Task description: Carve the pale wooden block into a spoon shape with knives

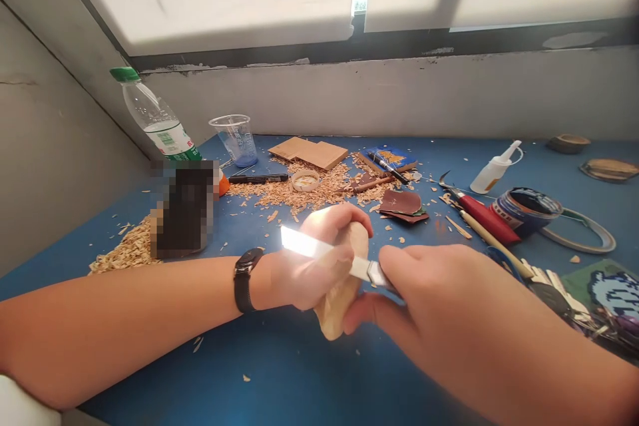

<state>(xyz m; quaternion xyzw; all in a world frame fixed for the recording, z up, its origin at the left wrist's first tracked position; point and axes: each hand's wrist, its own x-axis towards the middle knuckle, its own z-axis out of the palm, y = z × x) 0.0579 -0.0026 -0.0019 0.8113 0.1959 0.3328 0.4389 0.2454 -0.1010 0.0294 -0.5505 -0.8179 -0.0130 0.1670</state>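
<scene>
My left hand (312, 273), with a dark watch on its wrist, is wrapped round a pale carved piece of wood (335, 313) held above the blue table. In my right hand (429, 286) is a carving knife (360, 269); its handle is mostly hidden by my fingers. The bright blade points left and passes across the wood and in front of my left fingers, glaring near its tip. My right thumb rests against the lower part of the wood.
Wood shavings (264, 196) lie across the blue table (299, 379). Behind are a bottle (167, 136), a plastic cup (239, 146) and sandpaper (403, 204). To the right lie a glue bottle (494, 170), a red-handled hooked tool (486, 218) and a tape roll (599, 233).
</scene>
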